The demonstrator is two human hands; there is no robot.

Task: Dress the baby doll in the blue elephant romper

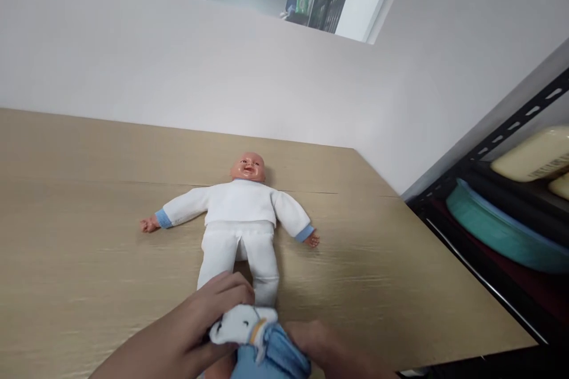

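A baby doll (240, 204) in a white top and white trousers with blue cuffs lies face up on the table, arms spread. Near the doll's lower legs is a small blue cloth piece (271, 355) with a white animal face and an orange strip; its exact kind is unclear. My left hand (217, 302) is closed on its white part, beside the doll's leg. At its right side, my right hand (311, 337) pinches the blue fabric, with most fingertips hidden. The doll's feet are mostly hidden by the hands and the cloth.
The wooden table (111, 160) meets a white wall (178, 65) at the back. To the right stands a black metal shelf (489, 148) holding a teal basin (502, 228) and a cream-coloured container (533, 157). A window opening is above.
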